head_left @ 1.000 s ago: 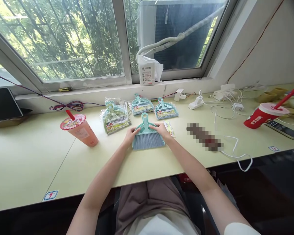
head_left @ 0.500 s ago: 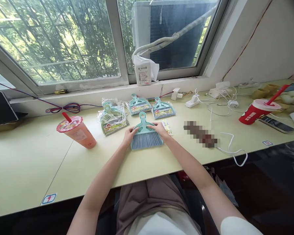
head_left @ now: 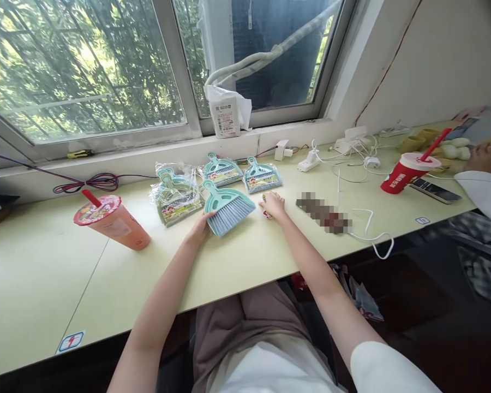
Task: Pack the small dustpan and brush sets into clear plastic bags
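Observation:
My left hand [head_left: 200,226] grips the left edge of a mint-green dustpan with a grey-bristled brush [head_left: 229,210] fitted in it; the set is tilted, its handle pointing up and left. My right hand [head_left: 274,205] is closed over a small printed card [head_left: 265,213] at table level, covering most of it. Behind them lie similar sets in clear wrapping: one pile [head_left: 178,199] on the left, one set [head_left: 221,170] in the middle and one [head_left: 262,176] on the right.
A pink drink cup [head_left: 117,221] with a red straw stands at left, a red cup [head_left: 407,173] at right beside a phone [head_left: 436,191]. A blurred-out object [head_left: 323,213] and a white cable [head_left: 370,234] lie on the right. A co-worker's hand [head_left: 483,158] shows at far right.
My right hand has let go of the dustpan set and moved right onto the card. In my left hand the set has turned and shifted left. The view has swung slightly right.

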Demonstrator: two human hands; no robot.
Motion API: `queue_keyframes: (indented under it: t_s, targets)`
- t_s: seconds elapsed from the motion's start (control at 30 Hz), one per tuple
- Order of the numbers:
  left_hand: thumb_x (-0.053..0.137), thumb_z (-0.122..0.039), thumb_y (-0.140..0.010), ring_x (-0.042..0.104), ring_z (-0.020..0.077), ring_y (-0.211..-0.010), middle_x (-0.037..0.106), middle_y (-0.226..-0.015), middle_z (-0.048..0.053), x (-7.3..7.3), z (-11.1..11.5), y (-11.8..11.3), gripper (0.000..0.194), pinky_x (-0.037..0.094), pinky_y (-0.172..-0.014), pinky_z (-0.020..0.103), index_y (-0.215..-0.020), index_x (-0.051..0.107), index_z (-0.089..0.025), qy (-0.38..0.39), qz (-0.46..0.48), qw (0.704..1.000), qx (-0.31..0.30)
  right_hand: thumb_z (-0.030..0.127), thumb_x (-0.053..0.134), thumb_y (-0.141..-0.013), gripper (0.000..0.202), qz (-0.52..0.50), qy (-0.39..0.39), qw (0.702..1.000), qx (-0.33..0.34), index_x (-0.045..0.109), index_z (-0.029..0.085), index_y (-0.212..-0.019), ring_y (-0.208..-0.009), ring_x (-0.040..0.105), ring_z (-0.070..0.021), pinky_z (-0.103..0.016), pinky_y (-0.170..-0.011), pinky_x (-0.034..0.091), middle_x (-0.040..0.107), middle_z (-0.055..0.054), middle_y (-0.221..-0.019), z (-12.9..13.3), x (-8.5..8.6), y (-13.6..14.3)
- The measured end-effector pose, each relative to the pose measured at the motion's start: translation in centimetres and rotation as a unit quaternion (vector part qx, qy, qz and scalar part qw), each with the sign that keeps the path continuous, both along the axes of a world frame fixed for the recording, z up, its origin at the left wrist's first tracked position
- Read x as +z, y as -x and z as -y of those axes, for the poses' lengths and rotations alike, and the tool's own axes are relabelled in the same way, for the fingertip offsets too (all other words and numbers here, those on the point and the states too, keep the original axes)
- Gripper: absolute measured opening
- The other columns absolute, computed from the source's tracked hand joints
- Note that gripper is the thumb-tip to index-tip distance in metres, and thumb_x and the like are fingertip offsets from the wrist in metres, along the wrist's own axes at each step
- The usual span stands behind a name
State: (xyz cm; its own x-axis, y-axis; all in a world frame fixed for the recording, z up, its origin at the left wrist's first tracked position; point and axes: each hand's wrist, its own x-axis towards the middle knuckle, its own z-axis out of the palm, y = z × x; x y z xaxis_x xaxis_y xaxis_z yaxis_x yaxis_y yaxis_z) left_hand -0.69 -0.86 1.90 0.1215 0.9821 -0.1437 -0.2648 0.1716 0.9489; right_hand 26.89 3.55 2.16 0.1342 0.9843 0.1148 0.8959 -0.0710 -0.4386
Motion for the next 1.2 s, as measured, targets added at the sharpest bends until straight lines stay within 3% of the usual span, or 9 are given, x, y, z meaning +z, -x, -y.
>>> queue_keyframes:
  t_s: [0.17,0.37,0.6,0.7,0.83,0.9,1.0,1.13,1.2]
  targets:
    - [0.075,-0.023,-0.066,0.066,0.0218,-0.095,0.067,-0.107,0.007,-0.1,0.0,0.3,0.052,0.058,-0.082,0.033,-0.115,0.057,-0.021,-0.018,0.012,1.000,-0.023,0.007,0.066,-0.074,0.052,-0.058,0.006,0.993,0.101,0.061,0.023,-0.123,-0.120,0.051,-0.0244,-0.034,-0.097,0.041,0.058,-0.008,-0.128,-0.2,-0.2,0.7]
    - [0.078,-0.020,-0.065,0.066,0.0198,-0.094,0.066,-0.111,0.007,-0.1,0.2,0.1,0.052,0.059,-0.079,0.031,-0.112,0.056,-0.020,-0.032,0.012,0.999,-0.027,0.011,0.077,-0.064,0.072,-0.091,0.046,0.989,0.103,0.054,0.015,-0.132,-0.122,0.049,-0.0279,-0.034,-0.100,0.040,0.051,-0.016,-0.131,0.1,0.2,0.8]
    - [0.082,-0.018,-0.057,0.067,0.0221,-0.092,0.068,-0.108,0.008,-0.3,0.0,-0.2,0.057,0.059,-0.081,0.035,-0.108,0.056,-0.018,-0.045,-0.014,0.999,0.010,0.011,0.078,-0.062,0.072,-0.205,0.036,0.974,0.088,0.054,0.020,-0.130,-0.110,0.058,-0.0286,-0.038,-0.091,0.045,0.065,-0.012,-0.114,-0.1,0.6,0.7]
    - [0.084,-0.019,-0.053,0.068,0.0233,-0.090,0.068,-0.103,0.008,-0.5,-0.2,-0.2,0.060,0.058,-0.080,0.036,-0.106,0.057,-0.017,-0.055,-0.029,0.997,0.041,0.016,0.082,-0.059,0.073,-0.377,0.041,0.920,0.101,0.054,0.020,-0.127,-0.091,0.064,-0.0238,-0.036,-0.080,0.050,0.069,-0.007,-0.097,-0.1,1.1,0.8]
    - [0.084,-0.020,-0.051,0.068,0.0245,-0.091,0.068,-0.104,0.008,-0.8,-0.3,-0.3,0.068,0.058,-0.081,0.039,-0.112,0.055,-0.018,-0.066,-0.038,0.995,0.061,0.036,0.086,-0.053,0.049,-0.571,0.064,0.800,0.172,0.067,0.018,-0.094,-0.078,0.063,-0.0180,-0.029,-0.069,0.049,0.069,-0.004,-0.087,0.8,2.4,1.3]
    - [0.084,-0.020,-0.051,0.067,0.0249,-0.093,0.068,-0.106,0.008,-0.7,-0.3,-0.3,0.071,0.057,-0.082,0.040,-0.115,0.053,-0.019,-0.073,-0.037,0.994,0.065,0.044,0.085,-0.052,0.044,-0.619,0.051,0.762,0.182,0.067,0.018,-0.083,-0.077,0.062,-0.0159,-0.026,-0.068,0.047,0.069,-0.003,-0.085,1.5,2.8,2.1]
    - [0.085,-0.020,-0.051,0.066,0.0263,-0.097,0.068,-0.106,0.009,-0.4,0.1,-0.6,0.075,0.055,-0.086,0.042,-0.118,0.052,-0.018,-0.089,-0.040,0.993,0.071,0.048,0.083,-0.054,0.043,-0.646,0.043,0.743,0.166,0.068,0.020,-0.082,-0.069,0.057,-0.0113,-0.021,-0.058,0.042,0.067,-0.001,-0.082,2.6,2.6,3.8]
    - [0.086,-0.025,-0.053,0.065,0.0277,-0.103,0.069,-0.106,0.010,0.2,0.7,-1.1,0.075,0.052,-0.091,0.044,-0.120,0.052,-0.018,-0.109,-0.052,0.991,0.061,0.050,0.082,-0.056,0.044,-0.641,0.071,0.748,0.157,0.069,0.018,-0.084,-0.045,0.032,-0.0034,-0.021,-0.041,0.021,0.063,0.002,-0.073,2.9,1.4,5.6]
    - [0.085,-0.028,-0.055,0.064,0.0282,-0.104,0.069,-0.106,0.011,0.4,0.9,-1.3,0.070,0.052,-0.092,0.044,-0.117,0.054,-0.017,-0.109,-0.063,0.991,0.044,0.050,0.082,-0.055,0.044,-0.638,0.076,0.750,0.158,0.069,0.018,-0.082,-0.043,0.028,-0.0028,-0.021,-0.039,0.018,0.062,0.002,-0.070,2.6,0.8,6.0]
